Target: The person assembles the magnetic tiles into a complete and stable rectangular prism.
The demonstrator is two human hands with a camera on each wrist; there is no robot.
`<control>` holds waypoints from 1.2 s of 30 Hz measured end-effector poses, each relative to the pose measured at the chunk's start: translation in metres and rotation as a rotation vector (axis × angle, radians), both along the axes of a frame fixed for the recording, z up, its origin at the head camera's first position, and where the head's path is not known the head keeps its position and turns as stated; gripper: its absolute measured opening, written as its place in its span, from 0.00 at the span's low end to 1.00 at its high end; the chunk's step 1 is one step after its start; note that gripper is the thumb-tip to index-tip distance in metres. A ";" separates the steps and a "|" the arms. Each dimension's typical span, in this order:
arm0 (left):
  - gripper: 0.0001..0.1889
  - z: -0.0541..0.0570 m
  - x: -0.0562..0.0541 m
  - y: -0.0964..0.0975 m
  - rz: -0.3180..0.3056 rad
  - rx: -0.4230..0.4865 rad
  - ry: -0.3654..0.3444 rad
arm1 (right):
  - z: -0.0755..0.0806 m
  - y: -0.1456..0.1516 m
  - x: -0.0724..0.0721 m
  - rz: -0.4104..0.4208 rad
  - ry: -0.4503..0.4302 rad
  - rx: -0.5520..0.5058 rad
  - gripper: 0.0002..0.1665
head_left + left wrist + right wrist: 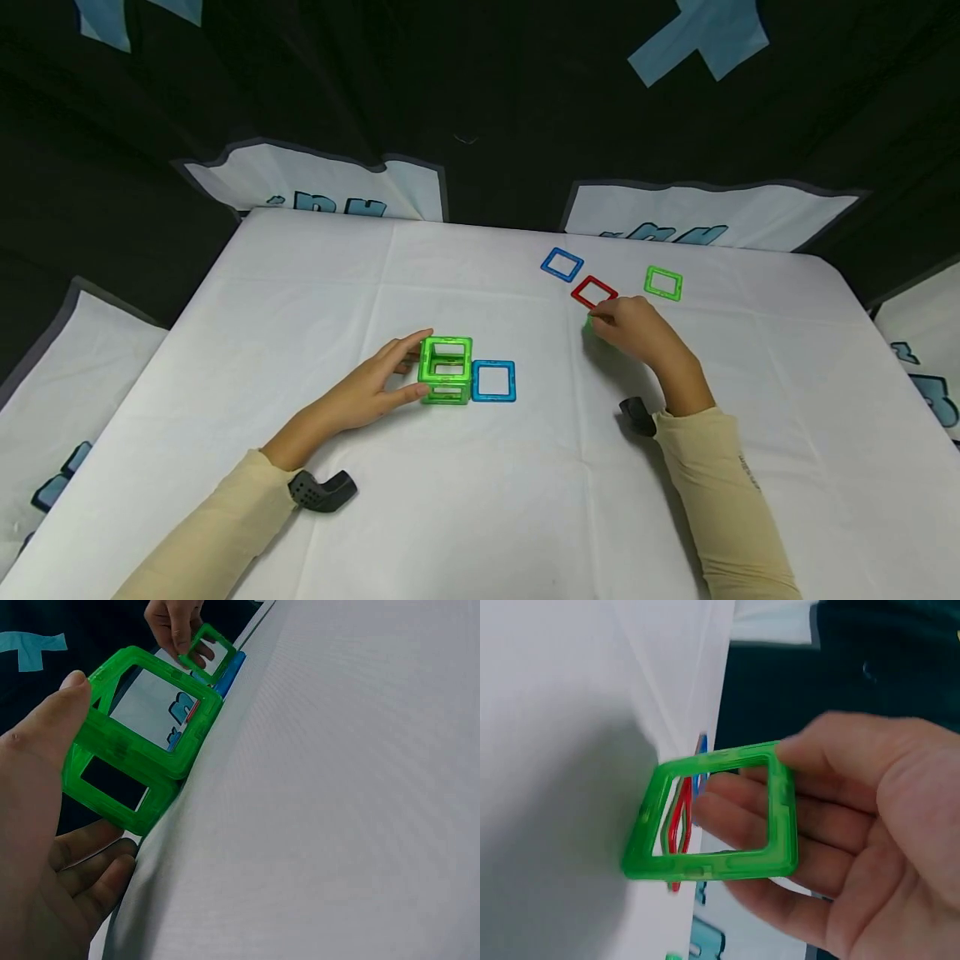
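Observation:
My left hand (367, 387) holds the left side of a green box of see-through magnetic tiles (446, 371), thumb at the near side and index finger at the far side. Its other fingers bend low behind the box, by the tablecloth. Flat against the right side of the box lies a blue square tile (494, 381). My right hand (637, 332) pinches a green square tile (711, 865) by one edge, thumb in front and fingers behind. That tile is tilted above the table and mostly hidden in the head view.
Beyond the right hand a red square tile (595, 292) lies on the white tablecloth (480, 517). A second blue tile (562, 264) sits farther back, and another green tile (663, 283) to the right. A dark curtain (480, 100) hangs behind the table's far edge.

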State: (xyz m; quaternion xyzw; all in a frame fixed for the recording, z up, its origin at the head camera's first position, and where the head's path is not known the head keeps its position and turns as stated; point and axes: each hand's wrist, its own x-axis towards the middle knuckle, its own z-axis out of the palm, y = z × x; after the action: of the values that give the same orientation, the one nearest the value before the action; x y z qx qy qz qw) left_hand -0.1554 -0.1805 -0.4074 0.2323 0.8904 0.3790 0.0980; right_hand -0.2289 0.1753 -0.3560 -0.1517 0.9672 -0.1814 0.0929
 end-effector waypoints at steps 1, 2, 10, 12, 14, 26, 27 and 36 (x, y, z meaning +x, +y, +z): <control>0.38 0.000 0.000 0.000 0.001 -0.001 0.002 | 0.000 -0.004 0.001 0.005 0.028 0.003 0.16; 0.38 0.000 0.000 -0.001 0.000 -0.001 0.006 | 0.000 -0.009 0.001 0.008 0.049 0.006 0.16; 0.38 -0.002 0.001 -0.001 0.003 0.004 0.003 | 0.006 -0.049 0.010 0.151 0.116 -0.013 0.13; 0.38 -0.002 0.001 0.000 -0.003 0.003 0.002 | 0.009 -0.060 0.011 0.181 0.113 -0.015 0.13; 0.38 -0.002 0.001 0.000 -0.007 0.003 0.001 | 0.011 -0.069 0.012 0.210 0.110 -0.013 0.13; 0.38 -0.003 0.000 0.000 0.003 -0.003 -0.010 | 0.012 -0.102 0.019 0.324 0.114 -0.031 0.12; 0.38 -0.002 0.000 0.000 0.004 -0.005 -0.008 | 0.012 -0.103 0.019 0.332 0.119 -0.036 0.12; 0.38 0.000 0.001 0.000 0.001 -0.003 -0.002 | 0.008 -0.115 0.024 0.366 0.088 -0.005 0.14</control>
State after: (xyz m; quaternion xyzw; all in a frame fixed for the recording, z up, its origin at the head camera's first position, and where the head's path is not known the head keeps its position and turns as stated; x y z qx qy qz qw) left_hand -0.1543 -0.1810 -0.4074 0.2315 0.8909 0.3781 0.0989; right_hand -0.2050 0.0607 -0.3482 -0.3331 0.9261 -0.1570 0.0815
